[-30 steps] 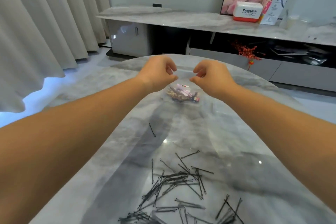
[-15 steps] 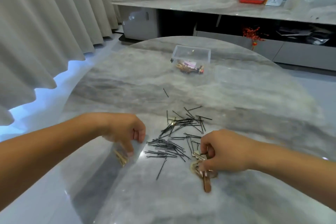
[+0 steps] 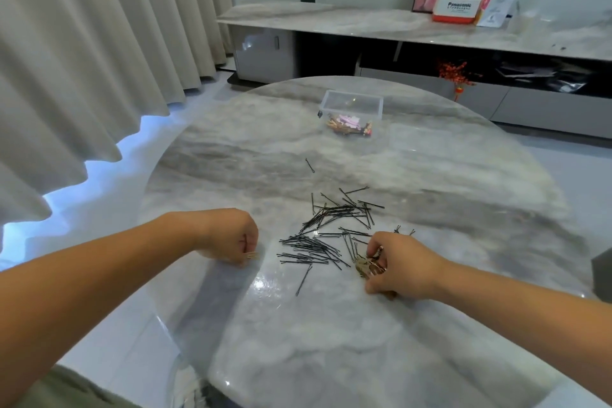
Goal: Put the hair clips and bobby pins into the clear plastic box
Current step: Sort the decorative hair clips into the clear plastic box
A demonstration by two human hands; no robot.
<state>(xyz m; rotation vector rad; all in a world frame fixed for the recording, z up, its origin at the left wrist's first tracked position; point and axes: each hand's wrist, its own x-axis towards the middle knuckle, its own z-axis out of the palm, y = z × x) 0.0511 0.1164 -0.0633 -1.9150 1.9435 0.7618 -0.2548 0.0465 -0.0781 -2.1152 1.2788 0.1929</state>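
1. Your left hand rests at the table's left edge, fingers curled shut with a gold clip pinched at their tips; only its end pokes out below the fingers.
2. Your right hand sits on the table at the right of the pin pile, fingers bent down and closed around a bunch of gold clips. The clips lie under and just left of your fingertips, touching them, and a brown end shows beneath the heel of the hand.
3. The black pins lie loose in a scatter between your two hands and a little beyond them. The nearest ones lie just beside your right fingers; none touch your left hand.
4. One pin lies apart on the near side of the pile, angled toward you.
5. Another single pin lies alone, between the pile and the box.
6. The clear box stands open at the far side of the table, well apart from both hands. Pink and brown clips sit in it, against its near wall.
7. A few pin tips show just beyond your right knuckles.
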